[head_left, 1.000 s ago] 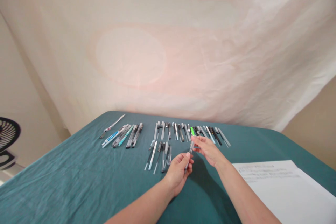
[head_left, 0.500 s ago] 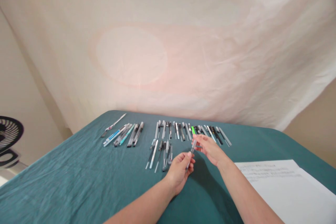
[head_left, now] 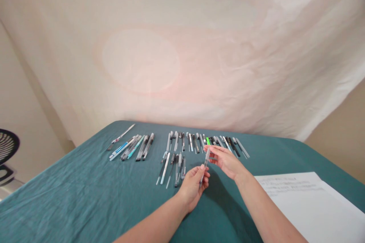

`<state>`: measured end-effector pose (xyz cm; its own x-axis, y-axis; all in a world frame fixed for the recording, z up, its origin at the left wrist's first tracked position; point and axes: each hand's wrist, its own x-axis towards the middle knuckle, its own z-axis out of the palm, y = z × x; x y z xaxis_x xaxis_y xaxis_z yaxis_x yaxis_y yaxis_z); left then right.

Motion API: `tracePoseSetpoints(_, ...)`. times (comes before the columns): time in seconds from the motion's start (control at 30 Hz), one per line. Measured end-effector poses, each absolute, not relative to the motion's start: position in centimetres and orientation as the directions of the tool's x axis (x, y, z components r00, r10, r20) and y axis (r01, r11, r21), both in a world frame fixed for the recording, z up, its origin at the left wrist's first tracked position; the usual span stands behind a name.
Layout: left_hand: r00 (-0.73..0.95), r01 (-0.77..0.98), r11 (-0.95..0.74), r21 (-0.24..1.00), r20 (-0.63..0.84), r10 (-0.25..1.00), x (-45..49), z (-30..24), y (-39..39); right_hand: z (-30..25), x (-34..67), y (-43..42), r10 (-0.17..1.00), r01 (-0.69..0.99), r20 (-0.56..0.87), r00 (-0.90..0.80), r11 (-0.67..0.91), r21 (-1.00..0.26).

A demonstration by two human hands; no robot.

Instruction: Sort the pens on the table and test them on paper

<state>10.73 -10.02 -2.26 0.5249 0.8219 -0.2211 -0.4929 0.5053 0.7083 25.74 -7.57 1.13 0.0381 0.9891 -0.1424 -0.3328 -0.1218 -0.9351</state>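
A clear-bodied pen (head_left: 207, 155) slants upward between my two hands above the cloth. The fingers of my left hand (head_left: 195, 182) are closed around its lower part. At the upper end, my right hand (head_left: 225, 159) pinches it between thumb and fingertips. To the left of my left hand lies a small group of pens and thin refills (head_left: 171, 169). Beyond my right hand runs a long row of pens, caps and refills, among them a bright green pen (head_left: 208, 141), partly hidden behind my fingers.
Another cluster of pens (head_left: 132, 148), some blue and teal, lies at the left on the green tablecloth (head_left: 85, 197). White sheets of paper (head_left: 308, 205) with writing rest at the right. A black fan (head_left: 8, 148) stands past the left edge; a pale cloth (head_left: 185, 45) hangs behind.
The view has shifted slightly, moving the table things a little left. Both hands keep hold of the pen, which stands in nearly the same place and slant.
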Motion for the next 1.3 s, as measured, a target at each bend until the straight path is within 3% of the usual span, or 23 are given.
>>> tracePoseSetpoints(0.27,0.527,-0.485,0.513,0.708,-0.231,0.818,10.9,-2.1,-10.1,0.8,25.5,-7.5,0.979,-0.215,-0.143,0.144,-0.111,-0.970)
tracePoseSetpoints(0.53,0.537,-0.484,0.522,0.702,-0.233,0.811,10.8,-2.3,-10.1,1.1,25.7,-7.4,0.994,-0.298,-0.086,0.063,-0.063,-0.952)
tracePoseSetpoints(1.13,0.541,-0.388,0.500,0.774,-0.247,0.804,10.8,-1.7,-10.5,1.5,29.4,-6.3,0.957,-0.496,-0.035,0.287,0.117,-0.860)
tracePoseSetpoints(1.3,0.519,-0.420,0.466,0.779,-0.215,0.827,10.9,-1.7,-10.7,-0.5,29.5,-5.8,0.935,-0.332,-0.010,0.355,0.117,-0.936)
